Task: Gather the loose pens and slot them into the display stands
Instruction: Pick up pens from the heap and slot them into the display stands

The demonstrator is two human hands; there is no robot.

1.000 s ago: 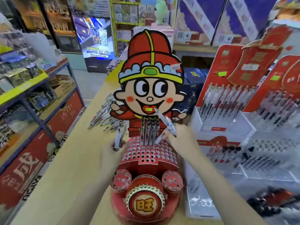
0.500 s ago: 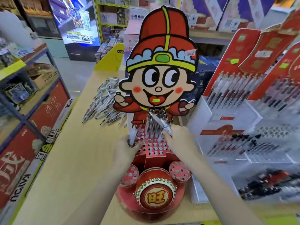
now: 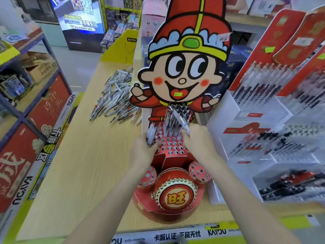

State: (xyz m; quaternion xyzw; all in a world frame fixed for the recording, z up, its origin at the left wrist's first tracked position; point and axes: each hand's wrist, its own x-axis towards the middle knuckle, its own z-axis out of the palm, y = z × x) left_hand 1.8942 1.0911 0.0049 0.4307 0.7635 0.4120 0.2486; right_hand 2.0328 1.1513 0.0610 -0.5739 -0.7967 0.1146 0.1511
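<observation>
A red cartoon-figure display stand [image 3: 173, 156] with a grid of holes stands on the wooden counter in front of me. Several pens [image 3: 177, 117] stand upright in its back rows. My right hand [image 3: 198, 140] pinches one white pen [image 3: 181, 122], tilted with its lower end over the holes on the stand's right side. My left hand [image 3: 142, 150] grips a small bundle of pens [image 3: 152, 133] at the stand's left edge. A heap of loose pens [image 3: 117, 95] lies on the counter behind and to the left.
White tiered racks [image 3: 263, 138] filled with pens stand to the right, with red header cards [image 3: 274, 41] above. A bare stretch of wooden counter [image 3: 84, 155] lies to the left. Beyond the counter's left edge are an aisle and blue shelving [image 3: 35, 81].
The camera has moved closer and tilted down. My right hand has lowered its pen towards the stand's holes. My left hand still grips its bundle at the stand's left side.
</observation>
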